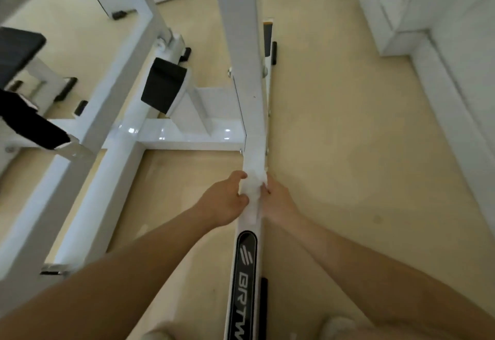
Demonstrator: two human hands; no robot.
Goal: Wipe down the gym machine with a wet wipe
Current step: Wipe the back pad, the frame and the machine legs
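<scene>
**A:** How does the wet wipe (pixel 253 187) look?

**B:** White and crumpled. It is draped over the sloping white beam (pixel 249 104) of the gym machine (pixel 184 136), just above a black oval label (pixel 246 267) lettered "BRTW".

**A:** And the grip?

**B:** The left hand (pixel 222 202) curls thumb and fingers against the wipe from the left side. The right hand (pixel 278 204) clasps it from the right, fingers bent onto the cloth, their tips partly hidden. Both grips are closed round wipe and beam together, neither spread.

**A:** Counts?

**B:** One wipe, two hands, one label, and three black pads (pixel 163 85) off to the left, all above a beige floor (pixel 334 152).
</scene>
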